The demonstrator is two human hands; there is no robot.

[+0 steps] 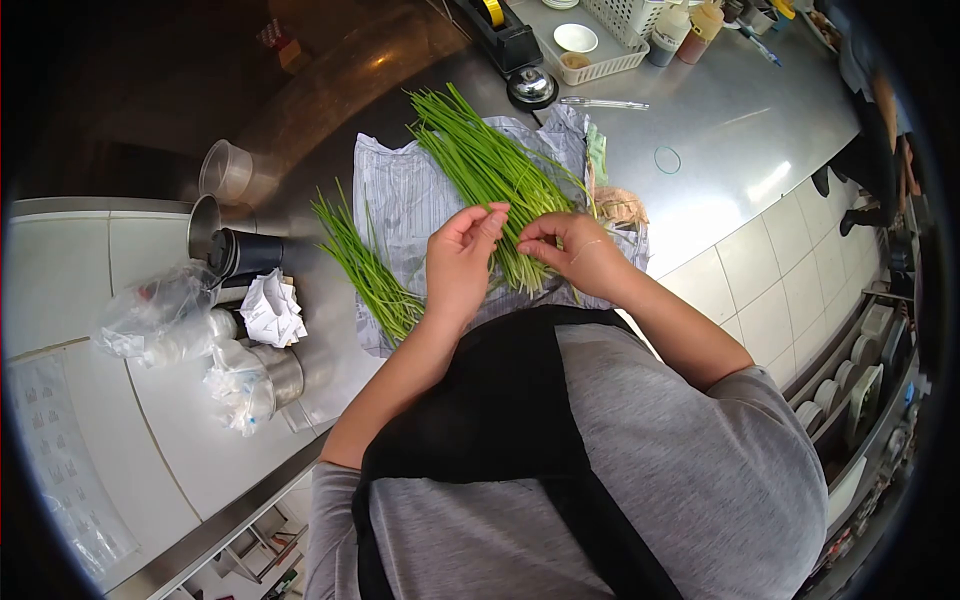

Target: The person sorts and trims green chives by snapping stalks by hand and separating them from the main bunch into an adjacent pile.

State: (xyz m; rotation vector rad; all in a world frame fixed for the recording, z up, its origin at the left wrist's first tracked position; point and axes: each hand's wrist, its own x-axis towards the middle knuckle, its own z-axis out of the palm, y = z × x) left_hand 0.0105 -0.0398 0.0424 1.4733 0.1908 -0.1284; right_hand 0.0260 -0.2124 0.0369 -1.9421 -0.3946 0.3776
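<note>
A large pile of garlic chives [490, 160] lies across a crumpled grey printed sheet [395, 185], pale stem ends toward me. A smaller bunch of the chives [370, 275] rests on the sheet's left side. My left hand [462, 255] is over the near end of the large pile, thumb and fingertips pinched together. Close by on the right, my right hand [580, 255] is also closed in a pinch above the pale stems. What either pinch holds is too small to make out.
A brownish bundle [620, 207] sits at the sheet's right edge. Beyond it are a pen [605, 103], a call bell [531, 88], a tape dispenser [497, 35] and sauce bottles [686, 35]. Cups [228, 170] and a metal container [275, 375] stand left. Another person's legs [868, 170] show far right.
</note>
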